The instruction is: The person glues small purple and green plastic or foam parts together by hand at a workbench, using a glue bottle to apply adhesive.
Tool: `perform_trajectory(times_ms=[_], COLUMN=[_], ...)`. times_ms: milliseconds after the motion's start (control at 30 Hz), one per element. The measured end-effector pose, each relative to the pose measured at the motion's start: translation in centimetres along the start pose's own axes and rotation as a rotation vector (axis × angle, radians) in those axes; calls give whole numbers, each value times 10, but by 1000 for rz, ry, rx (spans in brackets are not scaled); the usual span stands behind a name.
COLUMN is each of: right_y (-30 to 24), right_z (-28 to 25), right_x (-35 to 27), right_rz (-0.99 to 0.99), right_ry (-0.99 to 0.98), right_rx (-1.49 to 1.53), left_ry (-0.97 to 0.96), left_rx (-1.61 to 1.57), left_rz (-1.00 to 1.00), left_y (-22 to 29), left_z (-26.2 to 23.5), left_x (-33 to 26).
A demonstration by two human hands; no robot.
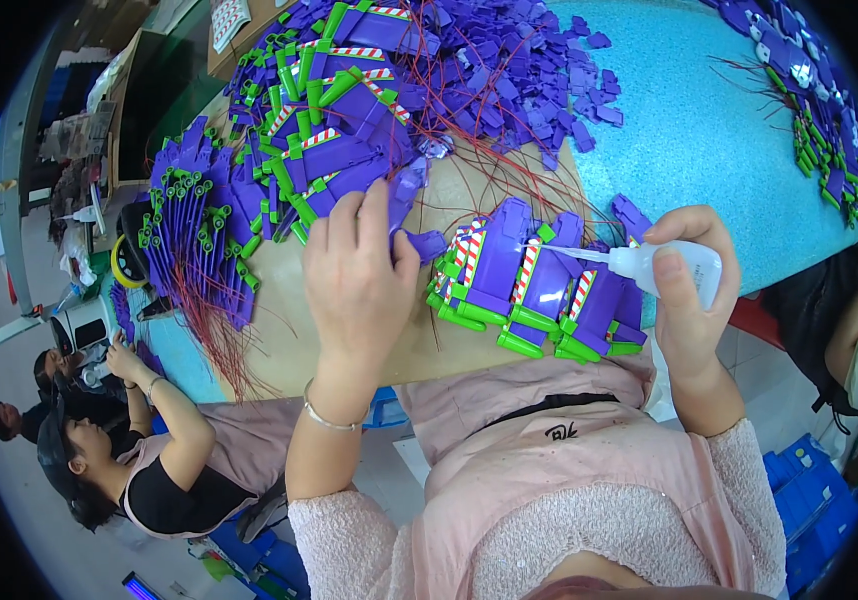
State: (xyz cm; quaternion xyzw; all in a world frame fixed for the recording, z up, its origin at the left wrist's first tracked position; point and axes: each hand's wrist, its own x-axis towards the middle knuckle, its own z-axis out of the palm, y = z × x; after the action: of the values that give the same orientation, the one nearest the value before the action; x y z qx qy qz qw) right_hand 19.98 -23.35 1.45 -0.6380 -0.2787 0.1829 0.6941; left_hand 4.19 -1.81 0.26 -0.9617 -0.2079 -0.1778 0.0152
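My left hand (359,275) has its fingers curled at a small purple plastic piece (429,244), pinched by thumb and fingers. Part of the piece is hidden behind the hand. In my right hand (697,300) is a white squeeze bottle (671,272), lying sideways with its thin nozzle (581,254) pointing left. That tip is over a row of purple wing-shaped plastic parts (499,258) with green ends and red-and-white striped bands. The row lies on a brown board (299,300) between my hands.
Beyond the hands are stacked striped wing parts (349,110), a heap of small purple pieces (489,75) and thin red wires (479,165). More purple-and-green parts (189,220) lie left, others (819,110) far right on the blue tabletop (689,130). A co-worker (169,440) sits at left.
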Motion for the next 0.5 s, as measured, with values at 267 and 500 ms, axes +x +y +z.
perform_trajectory(times_ms=[267,500], right_y=[1,-4], right_z=[5,13], right_x=[4,1], right_rz=[42,63], right_ry=[-60,-159], right_rx=[-58,-56], left_ry=[-107,-146], left_rx=[-310,-306], left_rz=[61,68], left_y=[32,36], left_z=[-48,-46], left_x=[-22,-23])
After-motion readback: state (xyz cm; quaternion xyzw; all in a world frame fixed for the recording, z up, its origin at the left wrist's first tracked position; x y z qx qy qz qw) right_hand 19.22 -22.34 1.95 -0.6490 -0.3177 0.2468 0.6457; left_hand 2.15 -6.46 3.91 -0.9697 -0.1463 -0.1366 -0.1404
